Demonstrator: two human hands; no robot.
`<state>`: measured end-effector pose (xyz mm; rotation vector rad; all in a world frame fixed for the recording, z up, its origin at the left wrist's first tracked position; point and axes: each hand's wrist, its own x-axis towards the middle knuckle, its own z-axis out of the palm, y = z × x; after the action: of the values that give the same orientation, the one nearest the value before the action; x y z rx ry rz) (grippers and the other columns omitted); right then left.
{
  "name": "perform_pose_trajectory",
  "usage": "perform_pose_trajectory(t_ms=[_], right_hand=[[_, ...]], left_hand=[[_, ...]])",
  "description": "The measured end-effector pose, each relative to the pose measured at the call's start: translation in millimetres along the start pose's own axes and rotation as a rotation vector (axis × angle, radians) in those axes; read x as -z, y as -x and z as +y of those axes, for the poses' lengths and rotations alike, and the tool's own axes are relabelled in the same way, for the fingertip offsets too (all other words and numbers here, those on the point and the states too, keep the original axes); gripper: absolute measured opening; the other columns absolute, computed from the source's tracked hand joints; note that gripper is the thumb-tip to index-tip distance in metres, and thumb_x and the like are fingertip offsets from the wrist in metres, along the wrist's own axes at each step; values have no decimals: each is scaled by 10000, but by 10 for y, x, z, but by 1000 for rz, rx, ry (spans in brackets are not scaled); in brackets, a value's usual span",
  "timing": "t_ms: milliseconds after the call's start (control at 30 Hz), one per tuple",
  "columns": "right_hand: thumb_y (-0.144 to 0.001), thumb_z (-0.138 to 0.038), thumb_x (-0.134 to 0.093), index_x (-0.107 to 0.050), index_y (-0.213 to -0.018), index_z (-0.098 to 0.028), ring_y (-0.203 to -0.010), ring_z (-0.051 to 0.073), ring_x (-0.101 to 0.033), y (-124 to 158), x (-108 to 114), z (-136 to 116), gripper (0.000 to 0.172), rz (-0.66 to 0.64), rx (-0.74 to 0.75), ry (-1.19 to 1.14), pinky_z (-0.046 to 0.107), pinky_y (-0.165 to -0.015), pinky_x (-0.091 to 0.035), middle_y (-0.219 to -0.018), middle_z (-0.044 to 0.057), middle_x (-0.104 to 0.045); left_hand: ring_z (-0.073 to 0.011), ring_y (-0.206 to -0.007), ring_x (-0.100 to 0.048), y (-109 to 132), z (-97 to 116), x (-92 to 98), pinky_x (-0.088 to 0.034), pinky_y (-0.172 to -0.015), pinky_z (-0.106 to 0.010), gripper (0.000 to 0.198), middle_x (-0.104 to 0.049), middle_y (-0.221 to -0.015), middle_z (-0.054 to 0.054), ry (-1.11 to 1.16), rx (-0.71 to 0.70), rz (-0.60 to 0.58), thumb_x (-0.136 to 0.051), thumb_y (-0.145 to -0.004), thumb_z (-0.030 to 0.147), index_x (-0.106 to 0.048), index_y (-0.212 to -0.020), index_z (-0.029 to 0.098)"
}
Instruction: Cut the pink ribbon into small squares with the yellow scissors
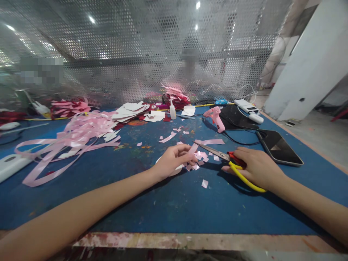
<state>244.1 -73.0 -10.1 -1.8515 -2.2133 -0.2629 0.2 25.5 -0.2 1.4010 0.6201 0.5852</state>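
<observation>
Pinched in the fingers of my left hand (175, 161) is a short strip of pink ribbon (193, 148). My right hand (255, 165) grips scissors (214, 151) with red and yellow handles, their tips pointing left at the ribbon's upper end. Whether the blades touch the ribbon I cannot tell. Below and beside my left fingers lie several small cut pink squares (201, 156), with one square (204, 183) lying apart, nearer me. A rounded white piece (176, 170) shows partly under my left hand. Behind the scissors rests a longer pink strip (213, 141).
Tangled pink ribbon (87, 127) and stacked white pieces (130, 110) lie at left on the blue table (163, 210). Further back are a small bottle (172, 110) and a pink glue gun (217, 119). A phone (280, 146) lies right. Perforated metal mesh (136, 47) stands behind.
</observation>
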Motion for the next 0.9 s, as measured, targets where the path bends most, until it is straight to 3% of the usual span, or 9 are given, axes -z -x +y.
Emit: perform_pose_trajectory(t_ms=[100, 367, 600, 767, 900], right_hand=[[-839, -604, -376, -469, -598, -205, -504, 130, -459, 13, -27, 19, 476, 6, 15, -18, 264, -495, -235, -591, 9, -509], [-861, -591, -341, -469, -607, -204, -527, 145, -479, 27, -51, 25, 480, -19, 18, -21, 268, -508, -265, -595, 23, -525], [-773, -658, -448, -400, -734, -214, -588, 138, -469, -5, 56, 13, 448, 122, 2, -109, 256, -551, -359, -746, 27, -493], [-794, -597, -462, -410, -651, -217, -567, 144, -473, 26, 23, -15, 410, -20, -10, -68, 255, -525, -294, -656, 2, -496], [-794, -590, -455, -415, -611, -211, -547, 143, -472, 43, -26, -15, 423, -44, -27, -11, 257, -508, -232, -627, -1, -509]], left_hand=[[-124, -621, -611, -6, -17, 7, -467, -595, -250, 290, -651, -713, -43, 39, -22, -4, -634, -770, 402, -604, -779, 113], [-111, -555, -588, -15, 6, -34, -465, -543, -242, 211, -627, -635, -13, 19, 7, 28, -668, -735, 317, -600, -764, 120], [-92, -611, -601, -12, 33, -35, -478, -596, -211, 162, -653, -667, -17, 47, 19, 83, -685, -723, 244, -592, -757, 115], [-101, -620, -615, -27, -25, -1, -494, -595, -218, 207, -645, -650, -8, 127, -13, 95, -684, -729, 303, -582, -749, 124], [-117, -637, -631, -33, -36, 6, -512, -606, -237, 214, -648, -655, -2, 131, -40, 79, -687, -724, 283, -602, -857, 139]])
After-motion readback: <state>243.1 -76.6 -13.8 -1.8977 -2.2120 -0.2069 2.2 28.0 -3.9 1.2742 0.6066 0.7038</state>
